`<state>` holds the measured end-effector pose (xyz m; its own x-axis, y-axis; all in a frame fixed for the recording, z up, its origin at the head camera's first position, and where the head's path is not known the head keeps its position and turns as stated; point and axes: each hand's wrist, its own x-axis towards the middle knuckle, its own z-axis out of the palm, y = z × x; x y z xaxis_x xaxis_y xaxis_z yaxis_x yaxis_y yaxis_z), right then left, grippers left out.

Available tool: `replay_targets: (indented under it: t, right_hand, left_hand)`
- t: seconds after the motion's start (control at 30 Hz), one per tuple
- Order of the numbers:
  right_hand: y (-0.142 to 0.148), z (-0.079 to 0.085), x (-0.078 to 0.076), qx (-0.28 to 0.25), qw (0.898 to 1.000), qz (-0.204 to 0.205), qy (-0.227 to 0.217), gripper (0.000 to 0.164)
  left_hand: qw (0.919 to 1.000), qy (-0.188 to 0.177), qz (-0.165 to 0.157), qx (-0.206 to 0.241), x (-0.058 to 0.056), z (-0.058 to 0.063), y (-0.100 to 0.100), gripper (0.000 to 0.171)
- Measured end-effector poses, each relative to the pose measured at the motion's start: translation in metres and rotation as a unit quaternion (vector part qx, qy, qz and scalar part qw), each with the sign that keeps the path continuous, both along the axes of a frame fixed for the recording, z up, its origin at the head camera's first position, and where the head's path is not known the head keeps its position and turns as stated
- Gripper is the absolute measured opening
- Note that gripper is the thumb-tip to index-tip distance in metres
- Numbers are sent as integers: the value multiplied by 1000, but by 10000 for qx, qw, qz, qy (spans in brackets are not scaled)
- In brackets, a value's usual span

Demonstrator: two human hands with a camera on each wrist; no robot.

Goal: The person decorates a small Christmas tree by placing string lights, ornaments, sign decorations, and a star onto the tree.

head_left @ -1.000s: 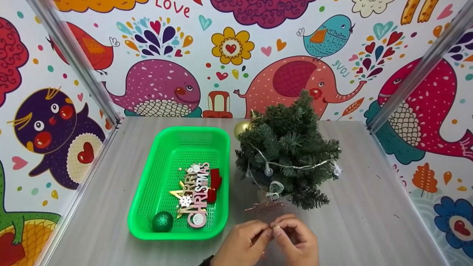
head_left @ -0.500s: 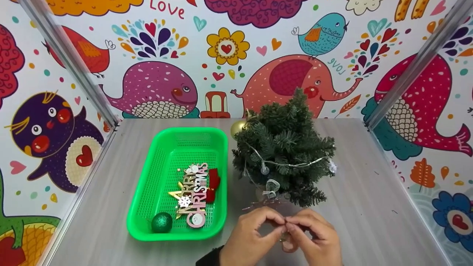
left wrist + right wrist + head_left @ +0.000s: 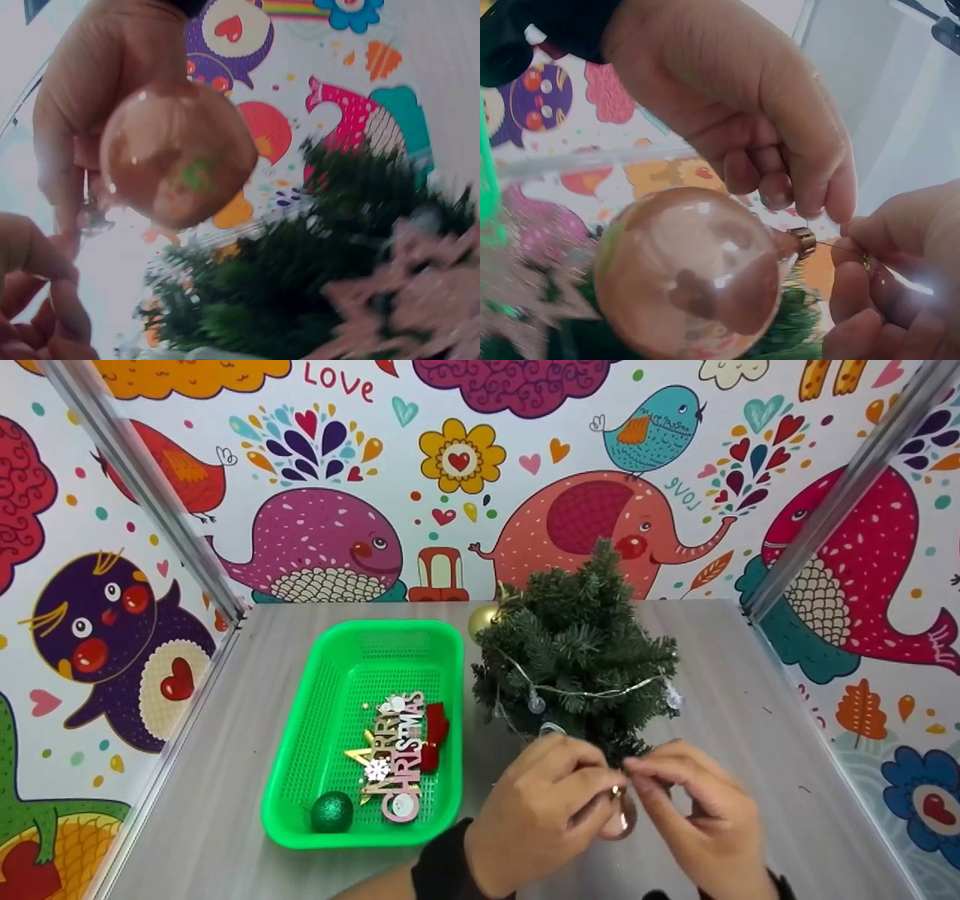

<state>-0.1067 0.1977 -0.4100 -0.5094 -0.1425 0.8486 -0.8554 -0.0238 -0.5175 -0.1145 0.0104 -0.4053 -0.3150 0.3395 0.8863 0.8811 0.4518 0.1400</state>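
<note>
A shiny rose-gold Christmas bauble (image 3: 690,274) with a small gold cap hangs below my fingertips in front of the tree. From its cap a thin gold cord (image 3: 840,246) runs to my right hand (image 3: 701,817), whose thumb and forefinger pinch it. My left hand (image 3: 551,810) pinches the cord close above the cap, fingertips almost meeting those of the right. In the left wrist view the bauble (image 3: 180,154) hangs beside the right hand (image 3: 112,97). The small green Christmas tree (image 3: 577,652) wears a silver light string (image 3: 592,694). A pink glittery star-shaped ornament (image 3: 420,300) shows near the tree.
Left of the tree stands a green basket (image 3: 289,742). Inside lie a green glitter ball (image 3: 331,812), a Merry Christmas sign (image 3: 401,757) and a red ornament (image 3: 435,727). A gold bauble (image 3: 484,621) sits behind the tree's left side. Patterned panels (image 3: 465,532) enclose the table.
Both hands have moved to the right and come up nearer the tree. The rose-gold bauble now shows hanging below the fingers. My left hand covers the pink ornament in the head view.
</note>
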Motion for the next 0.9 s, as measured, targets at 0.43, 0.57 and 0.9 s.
replay_targets:
  t: [0.43, 0.57, 0.9]
  right_hand:
    - [0, 31, -34, 1135, 9495, -2880, 516, 29]
    - [-6, 34, -38, 1517, 9289, -3301, 717, 16]
    - [-5, 35, -33, 2131, 9141, -3446, 142, 28]
  left_hand:
    - [9868, -111, 1569, -386, -23, 46, 15, 14]
    - [9760, -24, 2105, -567, -28, 49, 20, 12]
    - [9616, -107, 2506, -1111, -34, 39, 25, 12]
